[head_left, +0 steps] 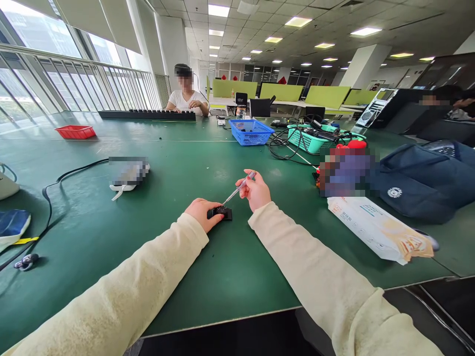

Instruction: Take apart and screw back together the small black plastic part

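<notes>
On the green table (230, 277), my left hand (203, 213) grips a small black part (224, 213) between thumb and fingers. The part rests on the tabletop, and its fine details are too small to make out. My right hand (257, 190) is closed around the handle of a thin screwdriver (237, 190). The screwdriver slants down to the left, and its tip meets the top of the black part, close to my left fingertips.
A blue basket (251, 132), a teal basket (311, 142) with cables and a red tray (75, 132) stand farther back. At right lie a white package (374, 227) and a dark blue bag (426, 178). A person (187, 96) sits across the table.
</notes>
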`<state>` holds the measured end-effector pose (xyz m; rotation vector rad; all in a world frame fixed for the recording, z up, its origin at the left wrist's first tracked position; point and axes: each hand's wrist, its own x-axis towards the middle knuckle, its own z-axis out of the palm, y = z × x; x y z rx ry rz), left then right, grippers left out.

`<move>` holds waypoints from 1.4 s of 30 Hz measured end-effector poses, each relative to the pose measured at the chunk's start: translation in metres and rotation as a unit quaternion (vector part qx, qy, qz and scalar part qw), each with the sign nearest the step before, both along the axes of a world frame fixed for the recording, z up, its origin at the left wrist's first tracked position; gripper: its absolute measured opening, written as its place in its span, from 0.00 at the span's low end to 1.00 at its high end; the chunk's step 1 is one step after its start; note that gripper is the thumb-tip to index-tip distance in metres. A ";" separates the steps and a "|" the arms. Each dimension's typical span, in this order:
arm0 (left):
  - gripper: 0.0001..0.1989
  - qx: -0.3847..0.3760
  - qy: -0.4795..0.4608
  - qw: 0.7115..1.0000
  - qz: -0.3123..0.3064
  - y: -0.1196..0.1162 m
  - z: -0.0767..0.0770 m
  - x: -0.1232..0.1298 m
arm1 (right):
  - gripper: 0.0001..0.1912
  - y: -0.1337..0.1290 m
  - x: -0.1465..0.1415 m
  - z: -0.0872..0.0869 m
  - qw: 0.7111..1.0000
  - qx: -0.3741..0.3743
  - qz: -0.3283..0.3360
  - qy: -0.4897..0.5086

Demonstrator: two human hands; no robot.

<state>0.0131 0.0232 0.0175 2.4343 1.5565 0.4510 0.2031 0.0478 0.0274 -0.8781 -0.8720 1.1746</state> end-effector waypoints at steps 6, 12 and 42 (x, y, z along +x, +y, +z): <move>0.21 0.008 -0.001 1.000 0.003 0.002 -0.003 -0.001 | 0.11 0.000 0.000 -0.002 0.998 0.052 -0.006 -0.022; 0.21 0.010 -0.009 1.000 -0.005 0.003 -0.005 -0.001 | 0.11 0.001 -0.001 -0.001 0.998 0.029 -0.001 -0.048; 0.20 0.011 -0.010 1.000 -0.011 0.005 -0.006 -0.002 | 0.11 0.002 0.003 -0.004 0.998 0.047 -0.045 -0.015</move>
